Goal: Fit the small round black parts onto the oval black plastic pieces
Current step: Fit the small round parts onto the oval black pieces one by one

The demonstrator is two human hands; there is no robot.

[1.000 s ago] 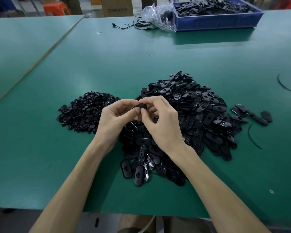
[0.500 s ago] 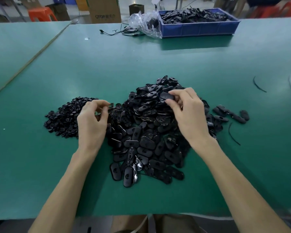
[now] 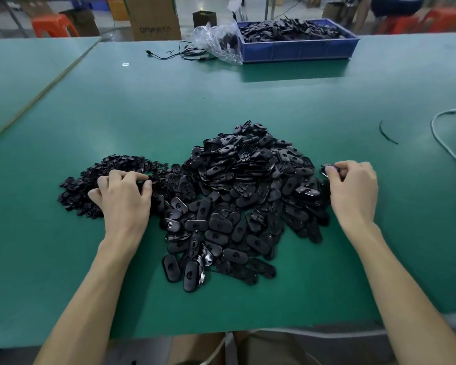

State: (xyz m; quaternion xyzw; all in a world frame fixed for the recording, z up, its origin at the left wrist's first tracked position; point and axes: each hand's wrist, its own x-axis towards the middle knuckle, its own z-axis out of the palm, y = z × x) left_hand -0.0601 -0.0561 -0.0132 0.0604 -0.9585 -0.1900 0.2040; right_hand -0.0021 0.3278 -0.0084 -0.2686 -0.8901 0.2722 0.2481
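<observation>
A big heap of oval black plastic pieces lies mid-table. Left of it is a smaller heap of small round black parts. My left hand rests on the right edge of the round-parts heap, its thumb and forefinger pinching a small round part. My right hand is at the right side of the oval heap, fingers curled, pinching an oval piece just above the table. Whatever lies under that hand is hidden.
A blue bin of black parts stands at the far edge, with a crumpled clear bag and a black cable beside it. A white cable and a thin black strip lie at the right. Cardboard boxes and orange stools stand beyond the table.
My hands have parted from working together over the heap. The right hand carried an oval piece out to the heap's right side; the left reached into the round parts and pinched one.
</observation>
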